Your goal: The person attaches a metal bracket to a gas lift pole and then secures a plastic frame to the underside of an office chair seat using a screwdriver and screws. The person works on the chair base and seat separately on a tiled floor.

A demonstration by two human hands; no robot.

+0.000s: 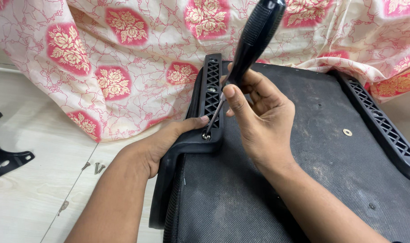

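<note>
Right hand [263, 119]: fingers curled about the lower end of a black-handled screwdriver [254, 38], thumb pressed along the shank just above the metal shaft. The tool leans up and to the right; its tip sits in a screw [206, 135] at the near end of a black latticed armrest bracket [210, 101].

Left hand [171, 137]: fingers pressed together against the bracket's outer edge, one fingertip [204, 119] touching the shaft just beside the screw.

Bracket lies along the left edge of an upturned seat base [304, 180], covered in dark grey fabric. A matching bracket [385, 130] runs along the right edge; a small washer [347, 132] lies on the fabric near it.

Loose screws [97, 168] rest on the pale floor [29, 198], well apart from the work. A floral pink cloth [124, 67] lies behind.

Risks, judged: the slanted tool may ride out of the screw head and strike the steadying fingertip; a tilted drive may round the head; the loose screws may roll away.
</note>
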